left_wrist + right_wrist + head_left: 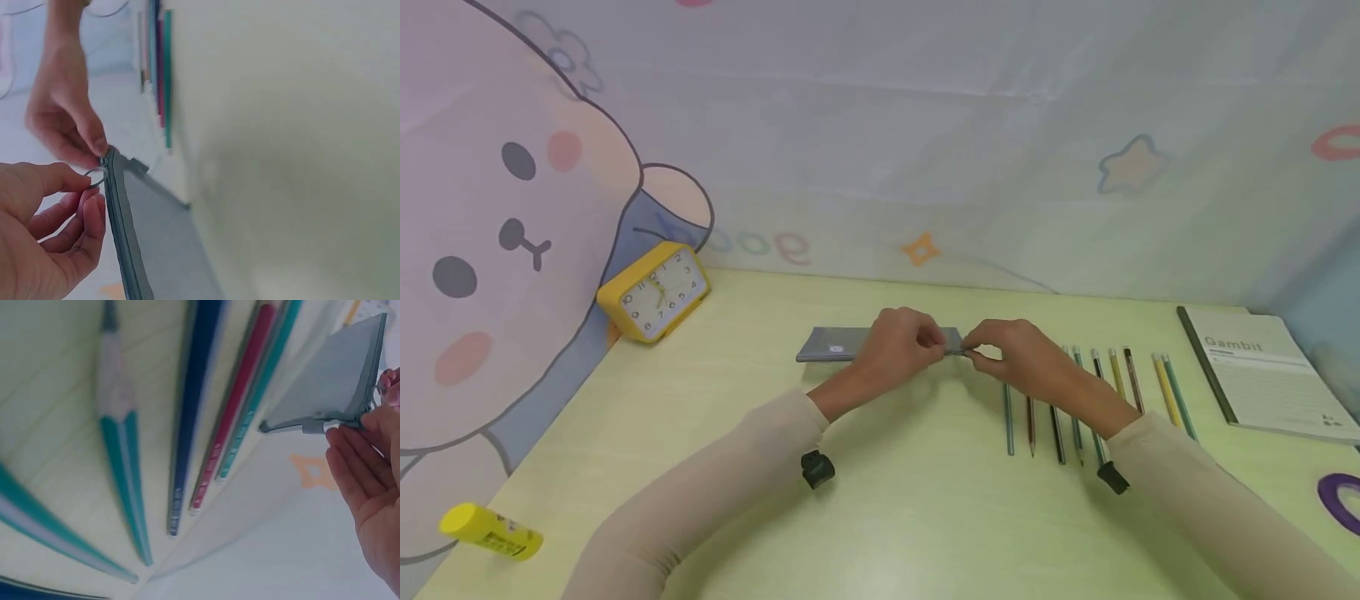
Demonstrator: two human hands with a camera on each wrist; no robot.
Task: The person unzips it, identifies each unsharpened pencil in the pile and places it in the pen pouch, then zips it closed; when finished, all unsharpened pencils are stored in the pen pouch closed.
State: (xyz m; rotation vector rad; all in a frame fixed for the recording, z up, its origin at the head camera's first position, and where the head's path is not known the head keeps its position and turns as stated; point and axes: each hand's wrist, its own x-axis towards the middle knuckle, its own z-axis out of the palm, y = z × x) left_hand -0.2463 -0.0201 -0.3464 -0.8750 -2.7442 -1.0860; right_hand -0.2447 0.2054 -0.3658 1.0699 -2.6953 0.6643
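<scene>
A flat grey zip pouch (838, 343) lies on the pale green table (887, 500), with both hands meeting at its right end. My left hand (934, 340) pinches the small metal ring of the zipper pull (95, 178) between thumb and forefinger. My right hand (973, 350) pinches the pouch's end corner (111, 153) just beyond the pull. In the right wrist view the pouch (331, 387) stands on edge and the right hand's fingers (369, 481) are at its tip. The zip line (122, 237) looks closed.
Several coloured pencils (1075, 400) lie in a row under and beside my right forearm. A "Gambit" notebook (1262, 375) sits at the far right, with a purple tape ring (1341, 500) by the edge. A yellow clock (655, 292) and a yellow glue stick (490, 532) stand at the left.
</scene>
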